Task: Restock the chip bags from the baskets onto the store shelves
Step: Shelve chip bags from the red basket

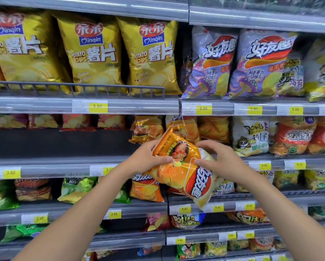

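The orange bag (184,174) hangs tilted before the shelf (45,166), gripped from both sides: left hand (148,157) and right hand (220,161) curl their fingers round its upper end. Best to turn it upright, label outward, and seat it beside the like bags (147,129) near the shelf's right end, without crushing. Yellow price tags (98,107) line the shelf edges.

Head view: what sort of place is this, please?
Very likely a snack aisle in a supermarket. Grey shelves carry rows of yellow potato chip bags, yellow price tags line the shelf edges, and the left hand and right hand hold an orange chip bag.
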Motion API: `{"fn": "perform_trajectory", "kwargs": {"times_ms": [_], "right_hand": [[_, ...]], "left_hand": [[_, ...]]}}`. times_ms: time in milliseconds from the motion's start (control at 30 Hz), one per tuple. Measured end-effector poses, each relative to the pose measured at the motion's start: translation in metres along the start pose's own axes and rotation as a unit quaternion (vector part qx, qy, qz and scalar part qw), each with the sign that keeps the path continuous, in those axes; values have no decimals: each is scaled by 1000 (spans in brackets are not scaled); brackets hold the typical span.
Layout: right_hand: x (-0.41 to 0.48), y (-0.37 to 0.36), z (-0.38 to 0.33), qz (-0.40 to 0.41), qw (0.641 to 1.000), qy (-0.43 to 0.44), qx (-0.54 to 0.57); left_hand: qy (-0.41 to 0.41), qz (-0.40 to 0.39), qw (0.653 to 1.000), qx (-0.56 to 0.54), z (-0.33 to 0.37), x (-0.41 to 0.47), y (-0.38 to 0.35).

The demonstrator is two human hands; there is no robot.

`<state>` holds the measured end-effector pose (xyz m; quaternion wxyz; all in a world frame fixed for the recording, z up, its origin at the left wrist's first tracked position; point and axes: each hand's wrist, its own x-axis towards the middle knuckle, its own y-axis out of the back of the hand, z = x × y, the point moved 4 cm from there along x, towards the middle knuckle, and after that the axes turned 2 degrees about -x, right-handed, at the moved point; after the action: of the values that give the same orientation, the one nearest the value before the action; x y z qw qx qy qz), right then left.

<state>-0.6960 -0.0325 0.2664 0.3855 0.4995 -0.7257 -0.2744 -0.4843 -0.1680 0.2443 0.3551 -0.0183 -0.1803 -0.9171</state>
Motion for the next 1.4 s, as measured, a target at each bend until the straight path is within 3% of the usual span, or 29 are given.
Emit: {"fn": "perform_trajectory", "kwargs": {"times_ms": [100,200,333,467,567,700,867,1033,1100,1200,1400], "right_hand": [[-17,14,6,103,995,3,-14],[-33,24,20,155,988,-9,10],[-47,21,39,182,967,-73,163],[-64,-9,52,225,906,-146,329],[-71,-49,55,171,880,-189,400],[-64,-85,35,98,868,-170,456],[-52,-99,18,101,850,-162,490],[-50,-105,19,51,850,-181,492],[-48,-106,14,2,863,-175,474],[-37,-111,2,-76,874,-170,449],[1,-102,-25,-125,865,-185,450]], "left_hand": [[10,40,997,-71,-17,-5,-10],[26,90,985,-147,-32,-8,-18],[52,161,953,-253,-47,-9,-31],[77,179,917,-347,-56,-9,-50],[80,175,898,-395,-53,-12,-69],[81,180,884,-424,-53,-14,-87],[81,168,875,-447,-53,-28,-92],[73,152,924,-343,-73,-56,-56],[77,176,928,-321,-78,-65,-34],[85,152,951,-255,-76,-73,-8],[78,120,970,-198,-57,-83,30]]}}
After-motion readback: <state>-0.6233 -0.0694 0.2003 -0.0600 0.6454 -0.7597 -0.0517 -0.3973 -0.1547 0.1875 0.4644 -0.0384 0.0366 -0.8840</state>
